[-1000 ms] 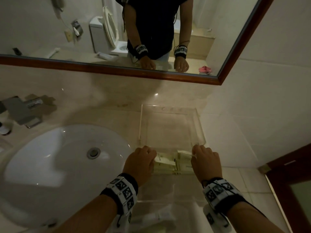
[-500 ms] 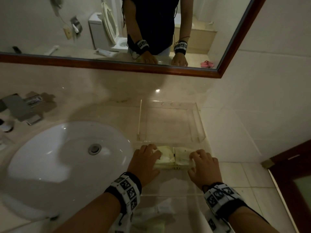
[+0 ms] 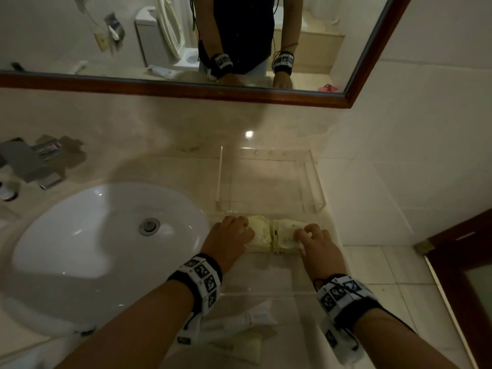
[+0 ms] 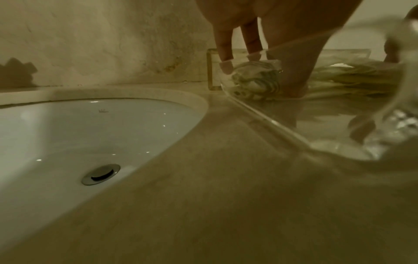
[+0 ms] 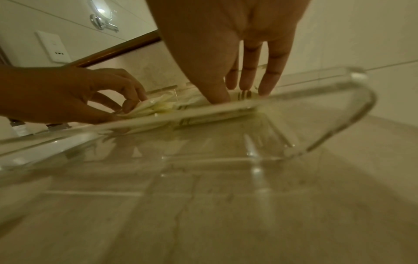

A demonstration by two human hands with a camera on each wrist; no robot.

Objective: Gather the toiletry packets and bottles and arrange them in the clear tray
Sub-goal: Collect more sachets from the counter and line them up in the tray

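Two pale yellow packets, the left packet and the right packet, lie side by side at the far end of the near clear tray. My left hand pinches the left packet's edge between thumb and fingers. On the other side, my right hand has its fingers on top of the right packet and its thumb at the near edge. In the left wrist view the left fingers reach over the tray wall onto a crumpled packet.
A second clear tray stands just behind, against the back wall. The white sink lies left, with the faucet and a small bottle beyond. A white tube and a yellowish packet lie under my wrists. The counter ends at right above the floor tiles.
My right hand has moved from the right packet's end onto its top, and both hands have drawn the packets a little nearer to me. The head view has tilted down.
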